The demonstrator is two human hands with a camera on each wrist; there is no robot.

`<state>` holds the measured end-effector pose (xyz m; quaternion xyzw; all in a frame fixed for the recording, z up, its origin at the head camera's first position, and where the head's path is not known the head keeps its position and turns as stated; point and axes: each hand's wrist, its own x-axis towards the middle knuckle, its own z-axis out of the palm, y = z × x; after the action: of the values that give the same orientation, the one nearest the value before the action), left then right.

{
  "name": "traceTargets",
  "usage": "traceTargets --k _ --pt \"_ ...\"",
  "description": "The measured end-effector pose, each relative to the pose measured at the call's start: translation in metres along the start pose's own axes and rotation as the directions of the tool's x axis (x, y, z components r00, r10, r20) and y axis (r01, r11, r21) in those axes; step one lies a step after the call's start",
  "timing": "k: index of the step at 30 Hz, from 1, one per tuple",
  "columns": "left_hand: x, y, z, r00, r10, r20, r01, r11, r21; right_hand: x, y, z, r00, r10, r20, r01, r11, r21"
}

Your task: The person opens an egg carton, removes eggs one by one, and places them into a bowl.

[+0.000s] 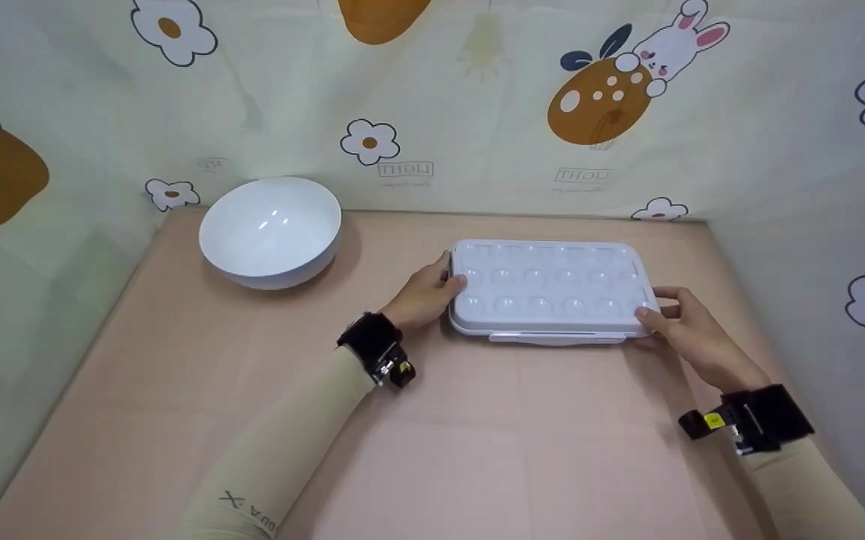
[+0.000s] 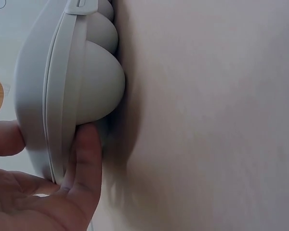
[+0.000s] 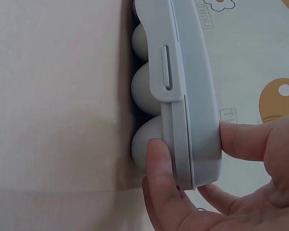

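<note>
Between both hands is a closed pale egg box (image 1: 552, 289) with rows of round bumps on its lid and a long clasp (image 1: 557, 339) along the front edge. My left hand (image 1: 424, 294) grips its left end, thumb on the lid and fingers beneath the rim. At the other end my right hand (image 1: 691, 334) holds the right front corner the same way. In the left wrist view, rounded cups (image 2: 102, 82) bulge from the underside, close to the tabletop. The right wrist view shows the clasp (image 3: 166, 62) lying flat against the box. Whatever is inside is hidden.
A large white bowl (image 1: 271, 232) stands at the back left of the pink-beige table (image 1: 432, 465). Patterned cloth walls (image 1: 477, 97) with flowers and a rabbit enclose the table at the back and sides.
</note>
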<state>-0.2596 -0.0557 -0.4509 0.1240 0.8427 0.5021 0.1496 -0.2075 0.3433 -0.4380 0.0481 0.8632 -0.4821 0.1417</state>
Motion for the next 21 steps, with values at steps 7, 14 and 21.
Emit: traceTargets --k 7,14,21 --pt "0.002 0.002 0.001 1.000 0.011 0.007 -0.012 0.999 0.038 -0.001 0.001 -0.002 1.000 0.006 -0.006 -0.006 1.000 -0.027" --pt "-0.002 0.000 -0.002 1.000 -0.006 -0.002 0.006 0.998 0.063 -0.004 -0.003 0.001 0.999 -0.037 -0.016 0.035 0.995 -0.093" --pt "-0.014 -0.001 -0.014 0.997 0.025 -0.069 -0.018 0.994 0.110 -0.011 -0.013 0.007 0.961 -0.239 -0.137 0.190 0.935 -0.298"
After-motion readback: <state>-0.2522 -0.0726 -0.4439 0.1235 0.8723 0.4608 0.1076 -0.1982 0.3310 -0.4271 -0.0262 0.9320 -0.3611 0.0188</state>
